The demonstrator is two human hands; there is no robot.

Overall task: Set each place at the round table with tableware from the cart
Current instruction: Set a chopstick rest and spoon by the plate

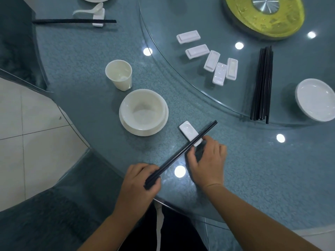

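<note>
- The chopsticks (pixel 183 153) lie near the tabletop's (pixel 90 57) near edge, their long axis slanting from the left hand up and right, tips pointing toward the turntable (pixel 226 98).
- They cross the near end of a white rest (pixel 188 132).
- The left hand (pixel 143 182) grips their butt end, fingers curled round it, at the rim.
- The right hand (pixel 206 160) pinches the rest's near end.
- Bare tabletop lies right of the hands; a bowl (pixel 143 111) on a plate and a cup (pixel 119 75) stand left of the rest.
- On the turntable: spare rests (pixel 212 60), a chopstick bundle (pixel 262 84), a dish (pixel 317 99).
</note>
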